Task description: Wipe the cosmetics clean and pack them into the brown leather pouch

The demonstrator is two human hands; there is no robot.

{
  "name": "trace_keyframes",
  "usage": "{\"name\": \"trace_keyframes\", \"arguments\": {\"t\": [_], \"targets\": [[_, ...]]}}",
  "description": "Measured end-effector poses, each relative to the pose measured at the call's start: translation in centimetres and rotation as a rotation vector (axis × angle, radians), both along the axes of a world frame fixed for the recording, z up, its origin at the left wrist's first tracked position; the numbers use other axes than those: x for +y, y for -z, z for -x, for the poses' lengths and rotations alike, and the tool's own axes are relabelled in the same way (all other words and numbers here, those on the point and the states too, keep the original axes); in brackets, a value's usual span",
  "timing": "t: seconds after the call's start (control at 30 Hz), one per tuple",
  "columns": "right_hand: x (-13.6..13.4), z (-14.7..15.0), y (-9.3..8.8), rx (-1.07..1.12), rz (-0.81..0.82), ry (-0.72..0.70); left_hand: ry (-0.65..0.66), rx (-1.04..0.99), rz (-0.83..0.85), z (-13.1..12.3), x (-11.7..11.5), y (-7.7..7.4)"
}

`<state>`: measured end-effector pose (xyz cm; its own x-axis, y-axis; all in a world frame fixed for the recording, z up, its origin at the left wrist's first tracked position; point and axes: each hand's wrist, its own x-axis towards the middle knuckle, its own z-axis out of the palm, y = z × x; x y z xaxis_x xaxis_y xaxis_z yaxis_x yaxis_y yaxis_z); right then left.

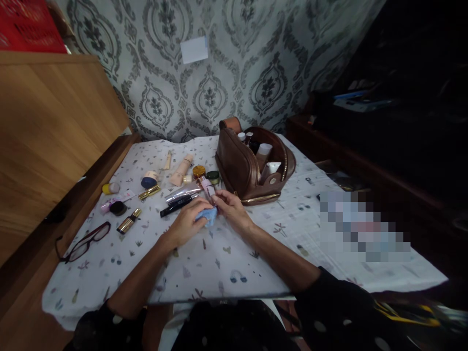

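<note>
Pinching a small pale-pink bottle (208,186), the right hand (231,208) is just in front of the brown leather bag (237,161). The bottle is at the bag's front-left, its far end leaning away from the bag. The left hand (189,219), farther from the bag, is closed around a crumpled light-blue cloth (208,215), beside the bottle's near end.

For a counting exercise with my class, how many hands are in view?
2: the left hand gripping the blue cloth, the right hand holding the pale pink bottle, near the brown bag.
</note>
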<state>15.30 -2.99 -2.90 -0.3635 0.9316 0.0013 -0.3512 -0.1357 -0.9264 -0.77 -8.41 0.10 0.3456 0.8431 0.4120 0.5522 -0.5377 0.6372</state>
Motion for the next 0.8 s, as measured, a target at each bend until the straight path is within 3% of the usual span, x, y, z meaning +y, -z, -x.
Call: {"name": "trace_keyframes", "arguments": {"t": [0.1,0.27,0.37,0.8], "targets": [[-0.2,-0.1,-0.2,-0.01,0.009,-0.071,-0.056,-0.029,-0.039,0.3,0.2,-0.1],[-0.6,-0.1,-0.4,-0.067,0.006,-0.189,-0.286,-0.138,-0.185,1.2,0.6,-0.1],[-0.6,-0.1,-0.2,-0.085,-0.025,-0.205,-0.324,-0.154,-0.214,1.4,0.7,-0.1],[0.0,0.2,0.3,0.04,-0.036,-0.089,0.023,-0.011,0.001,0.4,0.0,-0.1]]}}
